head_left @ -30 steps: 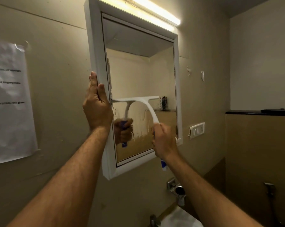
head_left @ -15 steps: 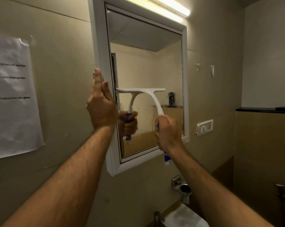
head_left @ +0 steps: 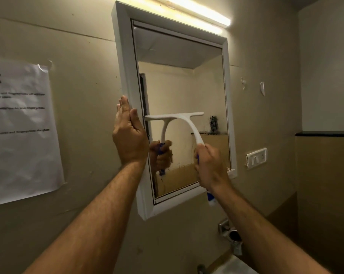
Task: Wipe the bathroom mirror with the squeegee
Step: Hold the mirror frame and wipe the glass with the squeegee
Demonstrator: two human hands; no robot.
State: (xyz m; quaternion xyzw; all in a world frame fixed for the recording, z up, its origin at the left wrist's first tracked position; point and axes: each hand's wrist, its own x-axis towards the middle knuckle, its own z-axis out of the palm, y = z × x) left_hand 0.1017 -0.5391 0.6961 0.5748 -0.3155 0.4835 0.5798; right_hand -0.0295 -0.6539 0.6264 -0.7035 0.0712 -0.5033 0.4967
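Right hand (head_left: 210, 165): curled around the squeegee (head_left: 179, 119) handle (blue grip mostly hidden), blade against the mirror (head_left: 183, 86) at mid-height. Left hand (head_left: 129, 139): fingers straight, flat on the white frame's left edge. Wall notice (head_left: 19, 131): text blurred, cut off at left. Tap below: partly cropped.

Beige walls (head_left: 84, 46) close in a small, dim bathroom. A lit tube light (head_left: 198, 11) glows at 12 o'clock. A printed paper sheet (head_left: 23, 131) hangs at 9 o'clock. At 3 o'clock sit a white switch plate (head_left: 256, 158) and a dark ledge (head_left: 323, 133); a chrome tap (head_left: 231, 236) shows at 5 o'clock.
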